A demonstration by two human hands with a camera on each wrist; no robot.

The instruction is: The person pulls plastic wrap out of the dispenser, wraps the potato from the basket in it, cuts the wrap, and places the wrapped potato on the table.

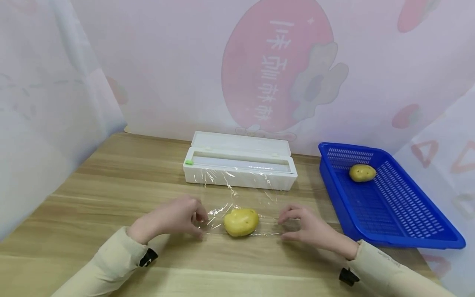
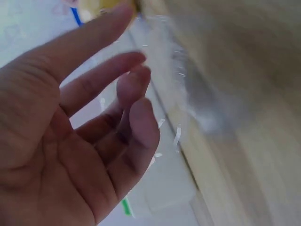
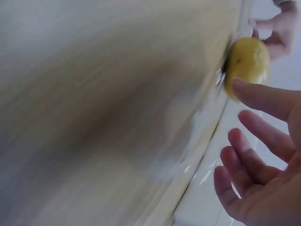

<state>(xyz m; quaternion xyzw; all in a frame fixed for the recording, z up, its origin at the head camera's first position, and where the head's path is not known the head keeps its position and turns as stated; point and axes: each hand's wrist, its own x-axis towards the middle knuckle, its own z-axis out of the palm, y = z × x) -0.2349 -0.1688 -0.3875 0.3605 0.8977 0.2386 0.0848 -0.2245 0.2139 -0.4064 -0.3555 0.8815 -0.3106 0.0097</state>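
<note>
A yellow potato (image 1: 241, 222) sits in front of me on a strip of clear cling film (image 1: 231, 189) that runs back to a white cling film box (image 1: 239, 178). To its left, my left hand (image 1: 178, 218) is at the film's edge, fingers loosely bent and thumb apart from them. My right hand (image 1: 309, 229) is on the other side near the film's right edge, thumb and fingers spread. The right wrist view shows the potato (image 3: 247, 66) beyond the thumb of the right hand (image 3: 263, 155), with nothing between thumb and fingers. In the left wrist view, the left hand (image 2: 84, 127) likewise has a gap there.
At the right stands a blue plastic basket (image 1: 393, 214) with another potato (image 1: 362, 173) inside. The box's white lid (image 1: 241, 143) is raised at the back, and a small green slider (image 1: 189, 162) shows at its left end. A printed cloth (image 1: 167, 74) hangs behind the wooden table (image 1: 122, 177).
</note>
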